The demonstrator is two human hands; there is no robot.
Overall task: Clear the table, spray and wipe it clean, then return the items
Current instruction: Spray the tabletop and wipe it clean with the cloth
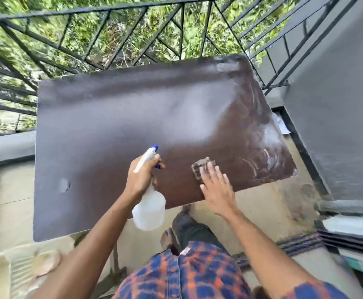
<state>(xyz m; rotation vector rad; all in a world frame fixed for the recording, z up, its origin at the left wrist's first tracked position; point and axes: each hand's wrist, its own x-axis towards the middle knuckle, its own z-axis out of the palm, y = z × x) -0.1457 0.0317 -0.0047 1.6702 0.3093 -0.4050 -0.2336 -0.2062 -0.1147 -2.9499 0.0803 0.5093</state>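
A dark brown table [103, 117] fills the middle of the head view, bare except for a cloth. Wet smears and streaks show along its right side. My left hand [143, 175] grips the neck of a translucent white spray bottle [149, 208] with a blue nozzle, held over the table's near edge. My right hand [216, 188] lies flat with fingers spread on a small grey-brown cloth [200, 168], pressing it onto the table near the front right.
A black metal railing [111, 39] runs behind and left of the table, with greenery beyond. A grey wall [335, 104] stands close on the right. A cream chair [14, 272] with a round object on it sits at the lower left.
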